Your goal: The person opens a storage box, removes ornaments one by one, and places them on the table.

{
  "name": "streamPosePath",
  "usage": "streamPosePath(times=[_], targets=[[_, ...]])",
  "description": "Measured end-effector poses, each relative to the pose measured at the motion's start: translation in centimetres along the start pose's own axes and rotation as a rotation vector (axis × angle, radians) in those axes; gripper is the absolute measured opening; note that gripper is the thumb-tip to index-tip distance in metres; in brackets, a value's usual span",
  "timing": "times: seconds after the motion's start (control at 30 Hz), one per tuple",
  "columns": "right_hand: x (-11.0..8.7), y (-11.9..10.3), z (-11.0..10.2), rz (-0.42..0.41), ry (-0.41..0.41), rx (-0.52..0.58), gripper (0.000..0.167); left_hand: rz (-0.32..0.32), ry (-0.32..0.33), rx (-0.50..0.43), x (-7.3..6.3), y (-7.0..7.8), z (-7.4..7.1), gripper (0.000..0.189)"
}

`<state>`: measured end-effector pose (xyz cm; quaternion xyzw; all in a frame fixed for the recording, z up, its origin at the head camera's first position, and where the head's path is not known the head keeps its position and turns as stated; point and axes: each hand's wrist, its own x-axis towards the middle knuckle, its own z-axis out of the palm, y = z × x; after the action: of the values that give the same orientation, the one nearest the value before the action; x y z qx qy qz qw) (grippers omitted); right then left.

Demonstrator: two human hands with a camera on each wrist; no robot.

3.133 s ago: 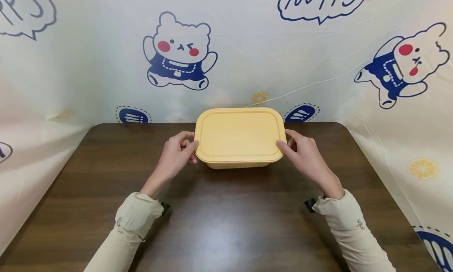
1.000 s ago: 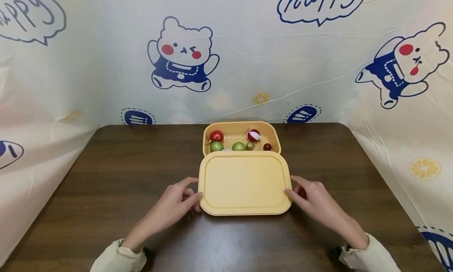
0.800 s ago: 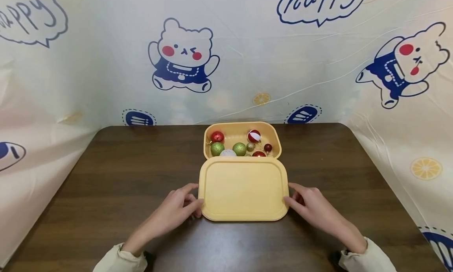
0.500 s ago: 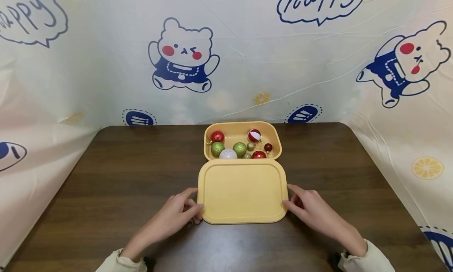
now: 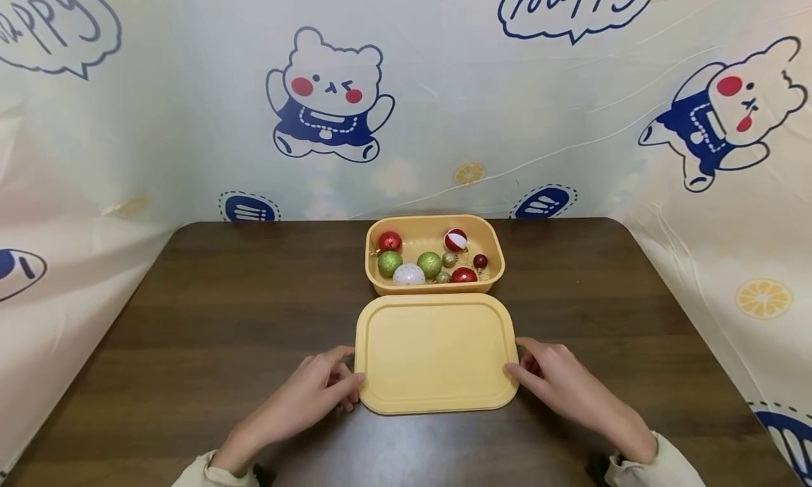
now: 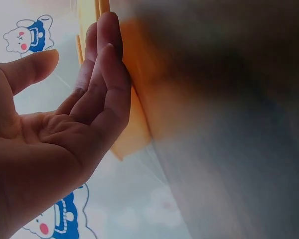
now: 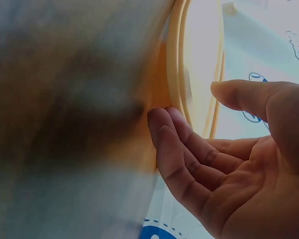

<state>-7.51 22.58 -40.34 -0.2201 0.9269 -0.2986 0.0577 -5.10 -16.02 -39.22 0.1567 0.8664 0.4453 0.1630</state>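
Note:
A yellow rectangular lid (image 5: 436,353) lies flat, low over the table, just in front of a matching yellow box (image 5: 434,223). My left hand (image 5: 311,388) holds the lid's left edge, thumb on the rim and fingers at the side. At the opposite edge, my right hand (image 5: 564,383) grips it the same way. Both wrist views show the fingers against the lid's edge. The uncovered box contains several ball ornaments, among them a shiny red one (image 5: 390,241), a glittery green one (image 5: 429,264), a white one (image 5: 409,275) and a red-and-white striped one (image 5: 455,239).
The brown wooden table (image 5: 190,332) carries the box near its back edge. Behind it and along both sides hangs a pale curtain (image 5: 444,85) printed with cartoon bears.
Both hands have lifted the lid off the box and brought it toward me, uncovering the ornaments. Over the last half second it has shifted slightly nearer, showing the box's front rim.

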Motion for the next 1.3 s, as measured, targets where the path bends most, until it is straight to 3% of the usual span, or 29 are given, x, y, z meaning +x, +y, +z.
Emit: streamPosePath(times=[0.23, 0.47, 0.63, 0.83, 1.3], targets=[[0.8, 0.7, 0.0, 0.020, -0.021, 0.001, 0.032, -0.010, -0.074, -0.064, 1.1, -0.5, -0.4, 0.049], [1.2, 1.3, 0.0, 0.042, -0.049, 0.004, 0.024, -0.031, -0.143, -0.148, 1.6, -0.5, -0.6, 0.056], [1.6, 1.8, -0.1, 0.053, -0.065, 0.037, 0.035, -0.024, -0.174, -0.213, 1.5, -0.5, -0.8, 0.062], [1.8, 2.7, -0.9, 0.059, -0.107, 0.112, 0.050, -0.055, -0.199, -0.202, 1.5, -0.7, -1.0, 0.065], [1.7, 5.0, -4.2, 0.076, -0.023, 0.032, 0.040, -0.038, -0.184, -0.145, 2.2, -1.8, -3.2, 0.053]])
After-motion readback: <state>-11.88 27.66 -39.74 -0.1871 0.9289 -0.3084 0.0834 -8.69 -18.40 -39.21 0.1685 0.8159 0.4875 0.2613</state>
